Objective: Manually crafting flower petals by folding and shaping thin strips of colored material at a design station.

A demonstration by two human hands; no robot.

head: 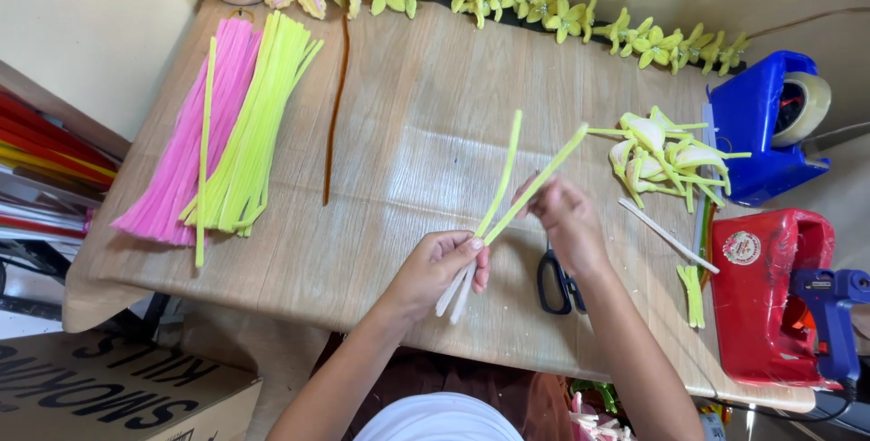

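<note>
My left hand [439,269] pinches the lower white ends of two yellow-green pipe cleaners [509,178] that fan upward over the wooden table [399,133]. My right hand [562,219] grips the right-hand stem partway up, its tip reaching toward a pile of finished yellow-white petal pieces [666,155]. Black-handled scissors [555,282] lie on the table just under my right wrist.
Bundles of pink [195,133] and yellow-green pipe cleaners [258,119] lie at the left, a brown one [335,115] beside them. A row of yellow flowers [544,6] lines the far edge. A blue tape dispenser [761,124], red box [766,291] and blue glue gun [829,314] sit right.
</note>
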